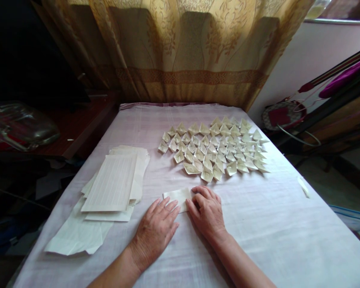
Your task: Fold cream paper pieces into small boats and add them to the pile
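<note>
A small rectangle of folded white paper (pixel 177 194) lies flat on the cloth-covered table in front of me. My left hand (pixel 157 224) rests palm down with fingers stretched out, their tips over the paper's lower left part. On the other side, my right hand (pixel 207 210) has curled fingers and pinches the paper's right edge near the thumb; its fingertips are partly hidden. Just beyond sit many folded paper boats (pixel 211 150), packed in rows. To the left is a loose stack of ruled paper sheets (pixel 111 184), with a crumpled sheet (pixel 78 236) sticking out underneath.
The table (pixel 273 240) has a pale checked cloth. A small white scrap (pixel 303 188) lies by its right edge. Behind hangs a gold patterned curtain (pixel 192 52). A dark red cabinet (pixel 87 124) with a clear plastic-wrapped item (pixel 27 124) stands left; a bag (pixel 283 114) sits right.
</note>
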